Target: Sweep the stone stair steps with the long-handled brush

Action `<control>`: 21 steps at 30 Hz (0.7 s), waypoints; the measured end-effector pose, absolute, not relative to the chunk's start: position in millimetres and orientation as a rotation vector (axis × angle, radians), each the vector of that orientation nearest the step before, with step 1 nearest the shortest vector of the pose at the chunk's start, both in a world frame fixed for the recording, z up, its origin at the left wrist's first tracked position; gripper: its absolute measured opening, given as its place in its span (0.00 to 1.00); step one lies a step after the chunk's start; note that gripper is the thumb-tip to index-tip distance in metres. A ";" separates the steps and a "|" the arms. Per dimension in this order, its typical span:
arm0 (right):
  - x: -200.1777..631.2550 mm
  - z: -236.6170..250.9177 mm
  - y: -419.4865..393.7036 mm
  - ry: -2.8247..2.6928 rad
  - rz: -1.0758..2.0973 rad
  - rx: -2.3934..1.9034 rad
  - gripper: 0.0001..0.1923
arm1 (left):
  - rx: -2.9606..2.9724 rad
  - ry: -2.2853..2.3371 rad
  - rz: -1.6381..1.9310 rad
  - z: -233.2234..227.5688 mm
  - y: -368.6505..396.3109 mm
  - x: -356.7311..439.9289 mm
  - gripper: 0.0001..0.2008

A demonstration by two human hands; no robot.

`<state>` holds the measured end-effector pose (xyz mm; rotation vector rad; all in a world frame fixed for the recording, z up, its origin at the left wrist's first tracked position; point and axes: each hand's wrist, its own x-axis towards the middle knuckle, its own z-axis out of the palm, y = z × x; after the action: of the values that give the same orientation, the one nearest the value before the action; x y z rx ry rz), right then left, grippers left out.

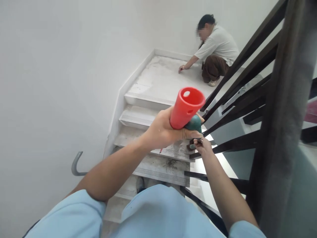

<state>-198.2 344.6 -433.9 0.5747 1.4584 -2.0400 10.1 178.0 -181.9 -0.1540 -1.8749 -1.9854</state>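
White walls enclose a dusty stairwell. At centre, the left hand (163,130) is wrapped around a red plastic cone (186,107) with a teal piece (195,123) at its base. The right hand (201,145), at its 5 o'clock, pinches something small and dark against a dark baluster (223,145). Debris on the steps (170,163) suggests cleaning remains. At 1 o'clock a crouching person (215,49) touches the landing (163,77).

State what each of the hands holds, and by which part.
Left hand grips the red tube at its lower end. Right hand pinches a small dark item; what it is cannot be told.
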 end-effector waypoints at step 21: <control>-186.9 -439.4 320.0 1.521 -1.924 0.660 0.14 | 0.296 -2.004 -1.871 -246.3 155.8 26.9 0.15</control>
<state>-186.9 320.0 -439.4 0.6602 1.5206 -1.9242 26.9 155.8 -246.3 0.2955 -2.0038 -1.8712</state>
